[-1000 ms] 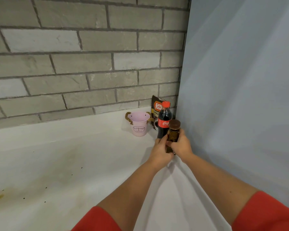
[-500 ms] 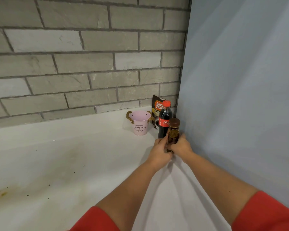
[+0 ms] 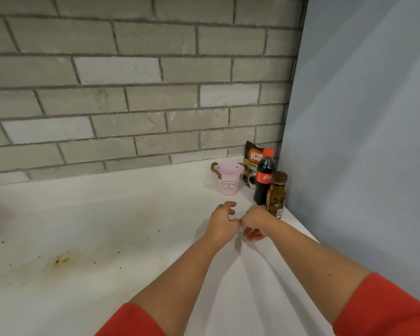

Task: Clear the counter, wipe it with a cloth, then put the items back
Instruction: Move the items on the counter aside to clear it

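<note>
A small brown glass bottle [image 3: 277, 195] with a brown cap stands on the white counter [image 3: 107, 226] against the blue side wall. Behind it stands a cola bottle [image 3: 264, 177] with a red cap, then a coffee pouch [image 3: 251, 161] in the corner and a pink metal bucket [image 3: 229, 178] to their left. My left hand [image 3: 222, 221] hovers over the counter with loosely curled fingers and holds nothing. Just left of the brown bottle, my right hand [image 3: 254, 221] hangs empty with loosely curled fingers, clear of it. The two hands nearly touch.
A grey brick wall [image 3: 131, 93] backs the counter and a blue panel [image 3: 361, 141] closes it on the right. A brown stain [image 3: 62, 260] and several dark specks mark the counter at the left.
Both hands have let go of the brown bottle, which now stands in front of the cola bottle, and have drawn back toward me and slightly left.
</note>
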A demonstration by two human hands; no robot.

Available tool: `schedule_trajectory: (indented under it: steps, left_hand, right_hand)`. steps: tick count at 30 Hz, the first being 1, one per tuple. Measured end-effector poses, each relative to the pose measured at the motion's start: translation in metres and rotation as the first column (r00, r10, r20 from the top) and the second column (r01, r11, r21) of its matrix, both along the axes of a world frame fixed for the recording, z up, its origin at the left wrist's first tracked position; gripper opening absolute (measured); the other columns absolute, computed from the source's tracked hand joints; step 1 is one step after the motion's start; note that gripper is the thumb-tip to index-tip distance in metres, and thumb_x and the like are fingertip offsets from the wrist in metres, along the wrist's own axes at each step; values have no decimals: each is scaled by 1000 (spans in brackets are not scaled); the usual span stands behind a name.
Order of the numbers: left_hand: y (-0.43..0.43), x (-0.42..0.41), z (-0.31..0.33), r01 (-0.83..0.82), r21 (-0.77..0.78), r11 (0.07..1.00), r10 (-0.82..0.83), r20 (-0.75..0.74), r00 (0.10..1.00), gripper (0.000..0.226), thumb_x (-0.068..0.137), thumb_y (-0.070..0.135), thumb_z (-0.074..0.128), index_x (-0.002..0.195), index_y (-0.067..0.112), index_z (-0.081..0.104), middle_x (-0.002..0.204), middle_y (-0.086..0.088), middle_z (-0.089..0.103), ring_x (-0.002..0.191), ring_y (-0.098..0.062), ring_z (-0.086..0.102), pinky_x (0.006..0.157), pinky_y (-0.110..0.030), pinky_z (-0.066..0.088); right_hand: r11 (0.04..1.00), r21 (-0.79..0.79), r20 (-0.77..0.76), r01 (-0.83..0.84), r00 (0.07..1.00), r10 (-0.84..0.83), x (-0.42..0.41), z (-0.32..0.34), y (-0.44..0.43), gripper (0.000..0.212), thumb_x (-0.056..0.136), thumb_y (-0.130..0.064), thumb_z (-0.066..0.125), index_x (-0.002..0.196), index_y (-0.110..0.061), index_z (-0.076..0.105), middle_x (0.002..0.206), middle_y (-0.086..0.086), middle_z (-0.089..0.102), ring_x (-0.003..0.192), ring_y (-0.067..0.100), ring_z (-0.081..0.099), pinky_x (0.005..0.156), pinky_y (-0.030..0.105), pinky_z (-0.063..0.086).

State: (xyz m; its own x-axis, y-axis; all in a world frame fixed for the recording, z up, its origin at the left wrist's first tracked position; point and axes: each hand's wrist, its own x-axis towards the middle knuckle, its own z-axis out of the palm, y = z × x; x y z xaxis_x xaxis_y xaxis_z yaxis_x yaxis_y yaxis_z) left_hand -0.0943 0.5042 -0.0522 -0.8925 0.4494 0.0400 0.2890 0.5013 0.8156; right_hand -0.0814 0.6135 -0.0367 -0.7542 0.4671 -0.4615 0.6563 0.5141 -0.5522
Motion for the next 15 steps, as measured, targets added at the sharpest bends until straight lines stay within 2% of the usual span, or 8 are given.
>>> schedule_trajectory:
  steps: [9,15]
  left_hand:
    - [-124,-9,14,-106,-84,991,99,-75,992,41,89,10,53,130,15,50,121,-6,59,106,-23,57,85,-26,45]
    - [-224,-15,26,-209,-107,972,198,-109,974,40,88,8,49,128,14,52,113,-6,63,101,-23,59,79,-24,45]
  right_hand:
    - [981,-27,-50,-192,980,191,-16,17,-116,26,87,-17,60,106,2,61,71,9,64,55,20,60,51,24,48]
    - [958,-58,-102,-280,957,273,-27,32,-208,28,89,-16,59,111,1,59,72,10,61,55,20,58,51,23,45]
